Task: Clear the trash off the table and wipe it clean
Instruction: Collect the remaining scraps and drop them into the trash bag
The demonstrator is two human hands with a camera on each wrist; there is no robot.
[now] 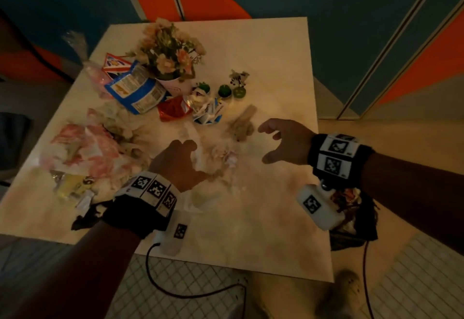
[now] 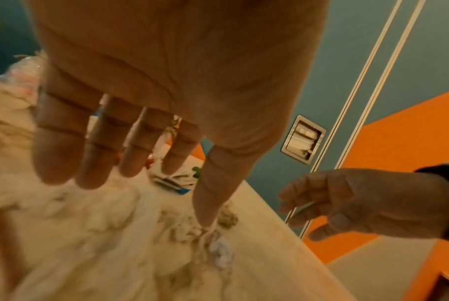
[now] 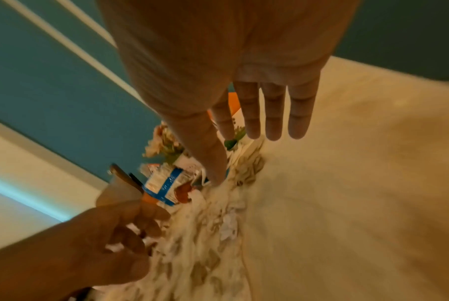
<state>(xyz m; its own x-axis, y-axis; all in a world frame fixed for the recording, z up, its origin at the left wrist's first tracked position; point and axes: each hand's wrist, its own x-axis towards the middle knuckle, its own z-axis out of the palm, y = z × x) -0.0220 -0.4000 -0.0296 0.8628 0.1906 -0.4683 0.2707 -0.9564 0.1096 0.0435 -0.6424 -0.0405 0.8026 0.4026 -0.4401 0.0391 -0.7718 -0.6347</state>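
Trash litters the pale table: crumpled tissues in the middle, a blue snack bag, a red wrapper, a blue-and-white wrapper and pink plastic bags at the left. My left hand hovers open just over the tissues, thumb pointing down at them. My right hand is spread open a little to the right, above bare tabletop beside the tissues. Neither hand holds anything.
A potted bunch of flowers and small cactus ornaments stand at the back of the table. A bin with a black liner sits by the table's right edge, below my right wrist. A dark scrap lies near the front-left edge.
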